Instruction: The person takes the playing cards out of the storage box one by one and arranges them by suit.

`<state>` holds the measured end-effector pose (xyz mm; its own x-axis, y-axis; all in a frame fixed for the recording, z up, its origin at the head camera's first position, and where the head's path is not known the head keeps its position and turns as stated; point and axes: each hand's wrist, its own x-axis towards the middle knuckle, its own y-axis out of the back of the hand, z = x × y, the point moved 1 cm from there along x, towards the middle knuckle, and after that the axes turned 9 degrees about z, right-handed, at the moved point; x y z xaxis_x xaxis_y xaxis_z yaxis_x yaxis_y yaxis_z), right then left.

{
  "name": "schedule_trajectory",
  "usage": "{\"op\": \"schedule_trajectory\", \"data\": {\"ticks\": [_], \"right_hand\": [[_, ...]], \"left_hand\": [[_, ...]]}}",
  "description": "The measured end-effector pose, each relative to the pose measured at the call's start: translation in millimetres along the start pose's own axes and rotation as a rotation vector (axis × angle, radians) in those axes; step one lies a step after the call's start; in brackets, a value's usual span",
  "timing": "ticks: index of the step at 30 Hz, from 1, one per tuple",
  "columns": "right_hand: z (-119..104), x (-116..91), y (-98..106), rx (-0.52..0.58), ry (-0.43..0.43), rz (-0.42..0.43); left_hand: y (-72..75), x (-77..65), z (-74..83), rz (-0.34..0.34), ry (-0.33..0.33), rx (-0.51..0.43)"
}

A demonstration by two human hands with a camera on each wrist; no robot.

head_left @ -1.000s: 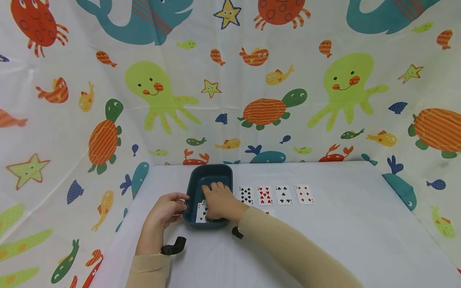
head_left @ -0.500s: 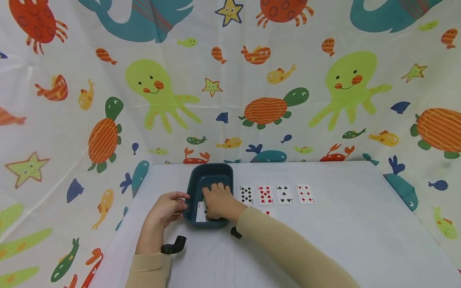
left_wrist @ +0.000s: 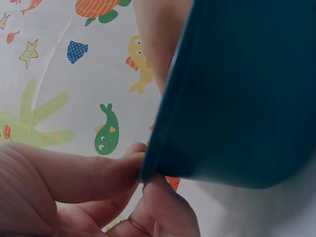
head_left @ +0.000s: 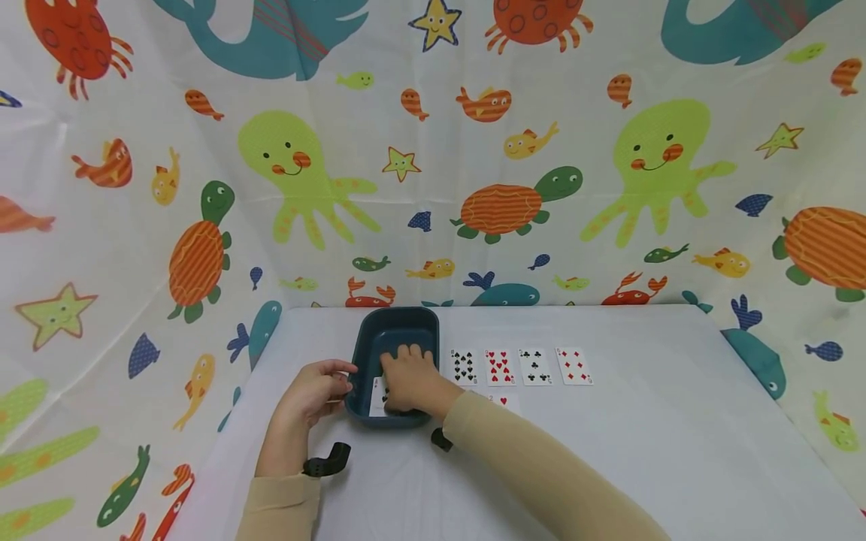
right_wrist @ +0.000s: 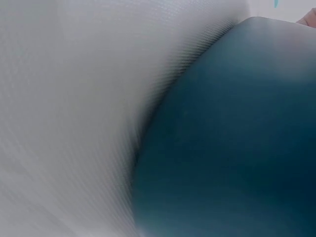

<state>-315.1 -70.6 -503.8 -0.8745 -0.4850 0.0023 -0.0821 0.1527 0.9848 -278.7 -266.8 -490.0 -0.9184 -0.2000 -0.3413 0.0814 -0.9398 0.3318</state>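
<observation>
A dark teal plastic tray [head_left: 399,329] stands on the white table. My left hand [head_left: 318,392] pinches its left rim; in the left wrist view the thumb and fingers of that hand [left_wrist: 94,177] meet on either side of the edge. My right hand [head_left: 411,382] reaches over the tray's right side, its fingers down inside. Beside it a playing card [head_left: 376,398] with black pips lies face up in the tray, partly covered by the hand. I cannot tell whether the right fingers hold a card. The right wrist view is mostly the tray's outer wall [right_wrist: 227,138].
Right of the tray lies a row of face-up playing cards: one with spades [head_left: 463,367], one with hearts [head_left: 499,367], one with clubs [head_left: 534,367] and one with diamonds [head_left: 573,366]. A hearts card [head_left: 504,400] below them is half hidden by the right sleeve. A patterned curtain [head_left: 433,165] hangs behind.
The card in the tray has shifted slightly beside my right hand, with more, then less of it covered. Both hands stay nearly in place.
</observation>
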Motion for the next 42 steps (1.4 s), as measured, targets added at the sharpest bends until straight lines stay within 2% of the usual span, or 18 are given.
{"op": "schedule_trajectory", "data": {"ticks": [5, 13, 25, 34, 42], "right_hand": [[0, 2, 0, 0.035, 0.001, 0.004], [0, 5, 8, 0.122, -0.007, 0.068], [7, 6, 13, 0.27, 0.041, 0.06], [16, -18, 29, 0.418, 0.076, 0.062], [36, -44, 42, 0.472, 0.076, 0.085]], "left_hand": [[0.0, -0.3, 0.5, -0.002, -0.003, 0.001], [1.9, 0.8, 0.9, -0.005, -0.003, -0.001], [3.0, -0.6, 1.1, 0.001, 0.001, 0.01], [1.2, -1.1, 1.5, -0.001, -0.004, 0.004], [-0.7, -0.8, 3.3, 0.011, 0.018, 0.012]]}}
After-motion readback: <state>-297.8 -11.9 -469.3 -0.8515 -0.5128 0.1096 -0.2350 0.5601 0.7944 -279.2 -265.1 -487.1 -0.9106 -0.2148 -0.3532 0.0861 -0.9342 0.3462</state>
